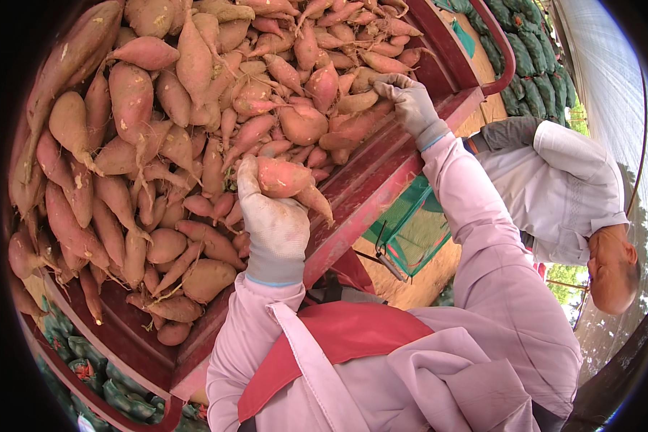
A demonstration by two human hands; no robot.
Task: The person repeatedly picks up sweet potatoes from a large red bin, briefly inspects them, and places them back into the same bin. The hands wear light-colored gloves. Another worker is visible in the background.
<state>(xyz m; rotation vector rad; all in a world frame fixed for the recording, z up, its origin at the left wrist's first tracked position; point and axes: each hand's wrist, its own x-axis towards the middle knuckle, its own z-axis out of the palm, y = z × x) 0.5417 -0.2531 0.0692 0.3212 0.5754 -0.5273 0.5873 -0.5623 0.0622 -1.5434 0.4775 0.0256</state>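
Observation:
A heap of sweet potatoes (134, 108), pinkish red and brown, fills a red metal cart bed (378, 173). My left hand (275, 232), in a pale coated glove, grips a plump pink sweet potato (280, 177); a narrower brown one (315, 202) lies against it, and whether the hand holds that too is unclear. My right hand (407, 105), gloved as well, is over the cart's near side at the right end of the heap. Its fingertips touch the tip of a brownish sweet potato (358, 101); a firm grip cannot be made out.
Below the cart side stands a green mesh crate or bag on a frame (415, 232). Filled green net sacks (534, 59) are piled at the upper right, others (118, 389) at the lower left. A person in a pale shirt (556, 178) stands at the right. A curved red rail (510, 48) edges the cart.

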